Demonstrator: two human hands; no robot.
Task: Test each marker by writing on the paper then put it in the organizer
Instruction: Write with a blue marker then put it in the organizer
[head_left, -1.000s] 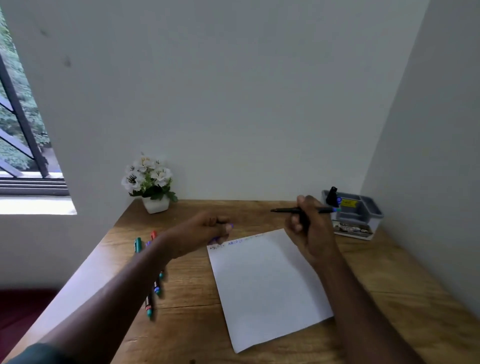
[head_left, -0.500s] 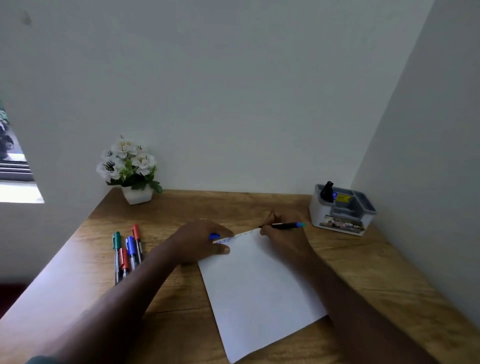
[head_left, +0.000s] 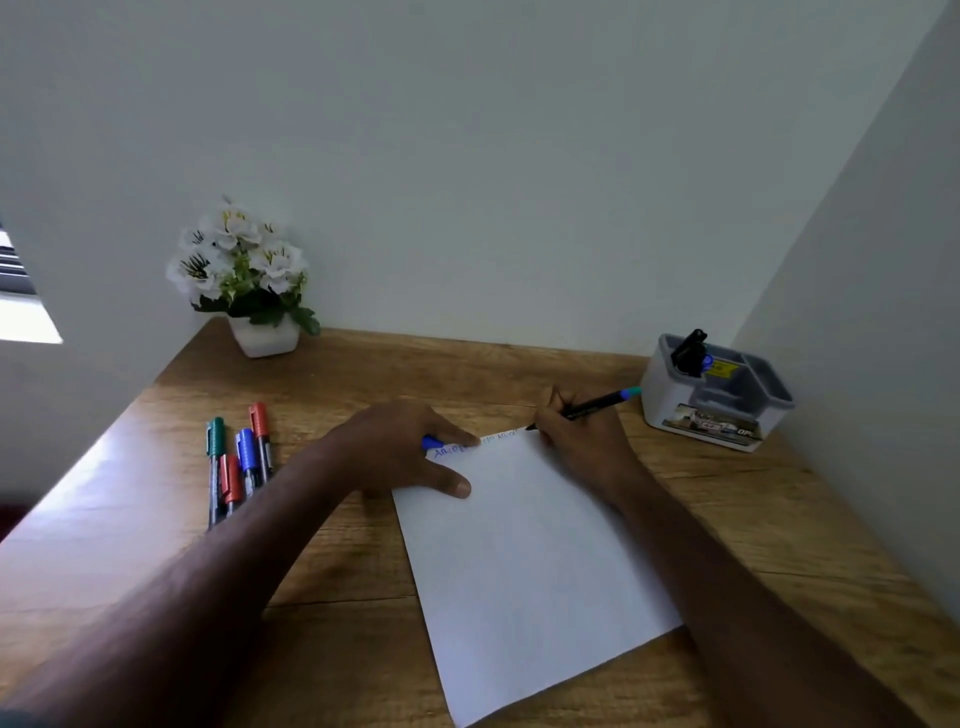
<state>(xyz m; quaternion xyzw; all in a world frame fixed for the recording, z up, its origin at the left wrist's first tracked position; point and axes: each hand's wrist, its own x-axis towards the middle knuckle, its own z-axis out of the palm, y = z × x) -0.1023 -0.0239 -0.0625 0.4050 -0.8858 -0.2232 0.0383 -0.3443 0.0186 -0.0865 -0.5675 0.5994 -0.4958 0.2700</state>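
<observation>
A white sheet of paper lies on the wooden desk, with small writing along its top edge. My right hand grips a black marker with a teal end, its tip touching the paper's top right corner. My left hand presses down on the paper's top left corner, and a blue cap shows under its fingers. Several capped markers, green, red, blue and orange, lie side by side at the left. The grey organizer stands at the right, holding a black marker.
A white pot of white flowers stands at the desk's back left corner. Walls close in behind and on the right, right beside the organizer. A window opening shows at the far left.
My right hand came down from beside the organizer and set the marker's tip on the paper's top edge. My left hand settled flat on the paper's corner. The view shifted downward.
</observation>
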